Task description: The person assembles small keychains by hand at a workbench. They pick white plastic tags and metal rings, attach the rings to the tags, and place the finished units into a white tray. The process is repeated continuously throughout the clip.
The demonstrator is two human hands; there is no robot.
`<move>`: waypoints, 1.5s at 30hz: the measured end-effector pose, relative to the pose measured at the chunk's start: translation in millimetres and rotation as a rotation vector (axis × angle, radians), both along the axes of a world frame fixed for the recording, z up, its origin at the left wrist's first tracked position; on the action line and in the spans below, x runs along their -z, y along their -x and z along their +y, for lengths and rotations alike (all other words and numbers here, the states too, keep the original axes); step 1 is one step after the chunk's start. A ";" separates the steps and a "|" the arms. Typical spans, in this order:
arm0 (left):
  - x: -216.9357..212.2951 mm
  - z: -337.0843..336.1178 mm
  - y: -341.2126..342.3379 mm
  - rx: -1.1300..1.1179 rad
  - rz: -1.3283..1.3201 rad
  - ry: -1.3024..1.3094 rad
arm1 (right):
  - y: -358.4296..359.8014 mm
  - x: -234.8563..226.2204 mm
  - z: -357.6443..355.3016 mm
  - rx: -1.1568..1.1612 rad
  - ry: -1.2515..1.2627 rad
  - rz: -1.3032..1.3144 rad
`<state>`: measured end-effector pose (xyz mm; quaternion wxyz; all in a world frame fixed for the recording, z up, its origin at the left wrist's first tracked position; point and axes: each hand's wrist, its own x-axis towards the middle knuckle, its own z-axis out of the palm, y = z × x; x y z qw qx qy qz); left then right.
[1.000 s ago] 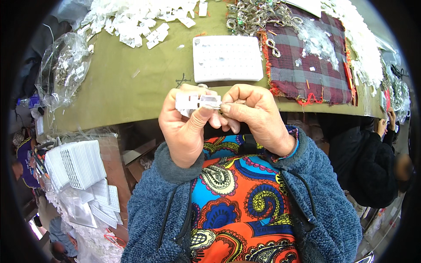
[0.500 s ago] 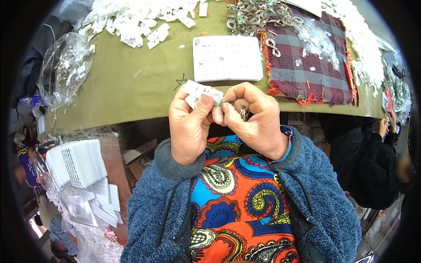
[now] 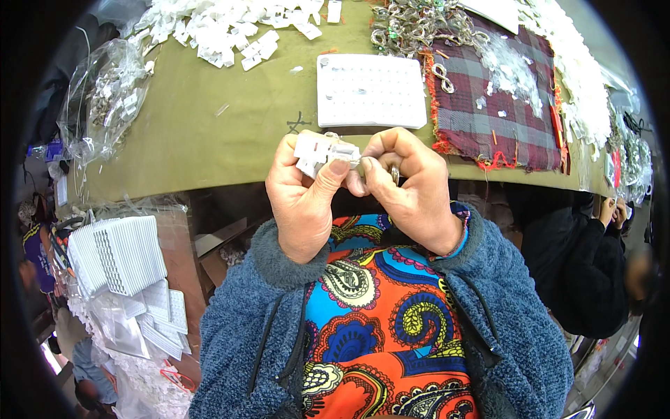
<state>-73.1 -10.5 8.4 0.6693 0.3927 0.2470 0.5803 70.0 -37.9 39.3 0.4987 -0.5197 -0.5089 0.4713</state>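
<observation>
My left hand [image 3: 300, 206] is closed on a few small white tags [image 3: 311, 151], its thumb pressed over them. A clear, shiny piece shows at the right end of these tags. My right hand [image 3: 417, 192] meets that end, thumb and forefinger pinched together on something too small to make out. A metallic, ring-like bit [image 3: 395, 174] shows among the curled fingers; whether it is worn or held I cannot tell. Both hands are just off the near edge of the green-covered table [image 3: 209, 153]. Beyond them lies a white tray [image 3: 371, 115] with rows of small marks and a few round pieces.
White tags [image 3: 223, 35] are heaped far left, beside a clear bag [image 3: 112, 105]. Looped cords [image 3: 412, 28] lie near a plaid cloth [image 3: 457, 115] with clear bits. White trays [image 3: 129, 255] stack lower left. Another person's hands [image 3: 614, 211] work at the right.
The table and its things have shifted slightly rightward in view. My left hand has turned the tags a little, showing more of the clear end piece; my right hand still pinches there.
</observation>
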 end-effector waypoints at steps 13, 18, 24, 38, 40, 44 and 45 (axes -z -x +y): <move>7.0 14.6 23.5 0.336 -0.377 0.383 | -14.0 -9.8 7.5 -0.198 0.209 -0.036; 12.7 28.0 42.2 0.188 -0.374 0.362 | -27.1 -15.3 47.6 -0.002 -0.223 -0.507; 17.1 38.2 47.9 0.197 -0.284 0.395 | -25.9 -3.0 116.2 -0.036 -0.368 -0.812; 14.9 49.5 52.8 0.236 -0.255 0.424 | -18.0 1.3 142.8 -0.187 -0.435 -0.891; 14.7 49.2 52.4 0.220 -0.226 0.401 | -16.6 6.2 144.6 -0.246 -0.477 -0.983; 16.4 49.9 54.5 0.253 -0.265 0.386 | -16.4 11.9 146.1 -0.249 -0.536 -1.044; 16.9 49.7 54.3 0.257 -0.272 0.388 | -16.5 10.0 144.2 -0.255 -0.539 -1.034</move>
